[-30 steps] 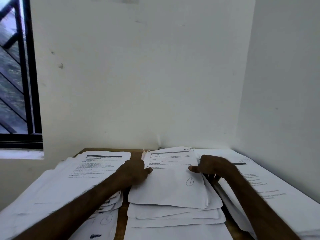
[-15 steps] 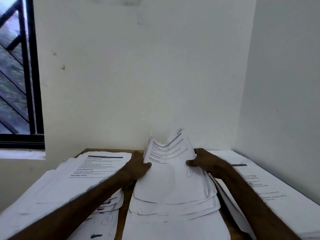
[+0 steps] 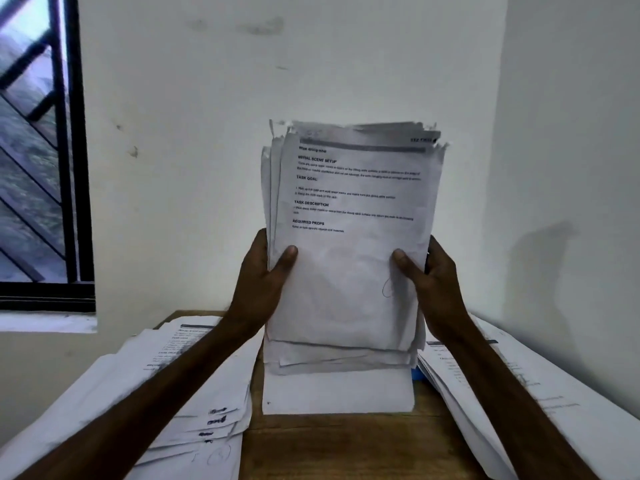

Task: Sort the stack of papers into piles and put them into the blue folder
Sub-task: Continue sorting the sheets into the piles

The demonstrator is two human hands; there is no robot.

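Bare table (image 3: 346, 445) shows only as a near centre strip between the left paper pile (image 3: 194, 393) and right paper pile (image 3: 540, 396). A loose sheet (image 3: 339, 396) lies just behind it. The upright stack (image 3: 349, 237) fills the air above; back wall (image 3: 207, 168) and side wall (image 3: 571, 133) close off beyond.

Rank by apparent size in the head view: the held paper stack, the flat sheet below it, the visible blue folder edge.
1. held paper stack, though it is nearest the camera
2. flat sheet, partly hidden behind it
3. blue folder edge, only a sliver showing
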